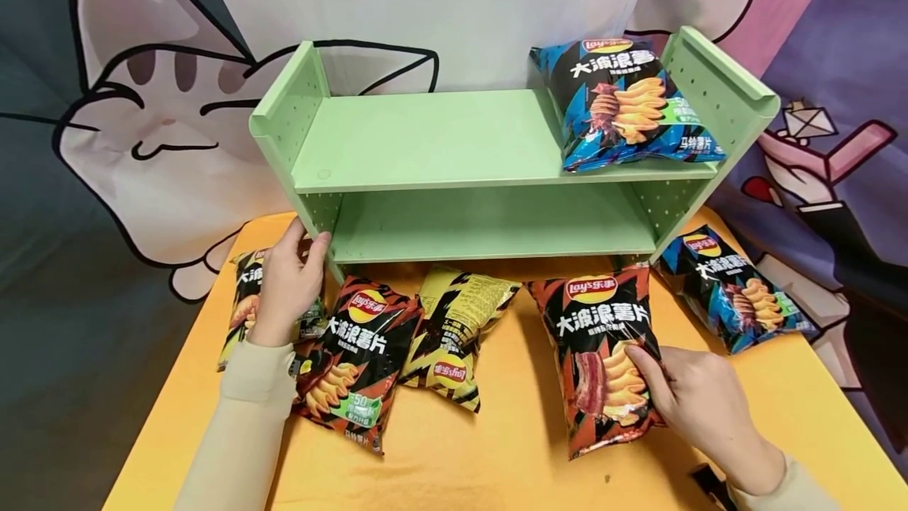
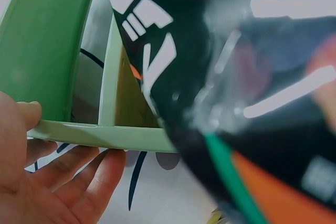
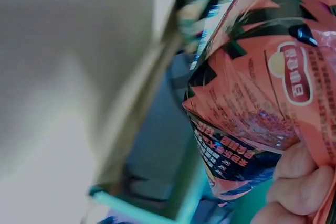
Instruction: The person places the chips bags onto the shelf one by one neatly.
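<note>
My right hand (image 1: pixel 698 397) grips a red and black chip bag (image 1: pixel 599 361) by its right side, thumb across the front. The bag stands upright in front of the shelf's right half. In the right wrist view its red back (image 3: pixel 262 85) shows, with curled fingers (image 3: pixel 296 182) on it. At the left end of the green shelf (image 1: pixel 426 136), my left hand (image 1: pixel 284 290) holds the side panel's edge, thumb on one face and fingers on the other. The lower shelf board (image 1: pixel 489 219) is bare. A blue chip bag (image 1: pixel 631 109) leans at the upper board's right end.
On the yellow table (image 1: pixel 496 471), another red chip bag (image 1: pixel 358 361) lies beside my left forearm, with a yellow chip bag (image 1: pixel 457 330) next to it. A black and yellow bag (image 1: pixel 244 294) is partly hidden behind my left hand. Another blue bag (image 1: pixel 738 290) lies right of the shelf.
</note>
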`<action>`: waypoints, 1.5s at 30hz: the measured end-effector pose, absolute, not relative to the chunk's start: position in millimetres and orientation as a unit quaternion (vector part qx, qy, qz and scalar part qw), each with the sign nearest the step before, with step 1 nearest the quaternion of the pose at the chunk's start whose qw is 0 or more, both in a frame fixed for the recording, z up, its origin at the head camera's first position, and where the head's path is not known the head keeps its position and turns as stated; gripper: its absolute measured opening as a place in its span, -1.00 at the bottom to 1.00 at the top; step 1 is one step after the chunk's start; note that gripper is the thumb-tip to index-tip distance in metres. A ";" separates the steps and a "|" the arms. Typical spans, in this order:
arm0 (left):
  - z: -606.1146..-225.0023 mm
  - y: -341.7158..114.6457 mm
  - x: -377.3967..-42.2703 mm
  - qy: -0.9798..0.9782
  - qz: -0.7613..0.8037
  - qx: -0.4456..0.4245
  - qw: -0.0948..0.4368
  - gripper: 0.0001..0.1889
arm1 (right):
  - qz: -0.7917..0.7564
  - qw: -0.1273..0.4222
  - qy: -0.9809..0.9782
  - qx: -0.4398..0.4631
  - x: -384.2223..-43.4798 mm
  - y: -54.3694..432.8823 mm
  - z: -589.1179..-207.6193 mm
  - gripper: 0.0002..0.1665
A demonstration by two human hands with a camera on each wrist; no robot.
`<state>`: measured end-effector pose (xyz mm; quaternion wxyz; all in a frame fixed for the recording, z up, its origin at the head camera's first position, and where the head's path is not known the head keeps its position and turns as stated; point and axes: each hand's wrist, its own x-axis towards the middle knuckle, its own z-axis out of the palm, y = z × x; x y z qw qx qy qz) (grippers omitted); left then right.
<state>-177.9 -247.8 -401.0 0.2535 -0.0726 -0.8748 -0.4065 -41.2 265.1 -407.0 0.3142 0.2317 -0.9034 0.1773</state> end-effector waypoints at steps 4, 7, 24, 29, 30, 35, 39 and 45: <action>-401.1 -247.7 -178.2 -0.876 -0.405 -0.070 0.253 -0.61 | 0.202 0.339 -0.875 0.280 -41.7 251.7 -377.1 -0.26; -401.7 -248.1 -177.9 -0.874 -0.411 -0.068 0.251 -0.61 | 0.218 0.345 -0.856 0.317 -44.3 238.8 -351.4 -0.27; -402.2 -250.8 -175.8 -0.874 -0.413 -0.062 0.247 -0.60 | 0.207 0.414 -0.817 0.345 -119.9 171.0 -211.7 -0.18; -403.1 -250.6 -177.4 -0.872 -0.415 -0.071 0.249 -0.59 | 0.156 0.409 -0.850 0.293 -154.2 152.5 -182.6 -0.17; -403.4 -250.6 -177.7 -0.872 -0.415 -0.073 0.250 -0.59 | 0.151 0.404 -0.858 0.281 -161.0 148.0 -178.5 -0.19; -403.7 -251.4 -177.8 -0.872 -0.412 -0.074 0.253 -0.60 | 0.147 0.361 -0.891 0.234 -195.9 126.9 -169.2 -0.18; -403.3 -250.5 -176.4 -0.872 -0.412 -0.076 0.253 -0.60 | 0.148 0.319 -0.912 0.210 -217.8 117.7 -175.2 -0.17; -400.9 -248.5 -175.4 -0.871 -0.413 -0.078 0.253 -0.59 | 0.128 0.260 -0.944 0.158 -239.2 119.9 -187.5 -0.16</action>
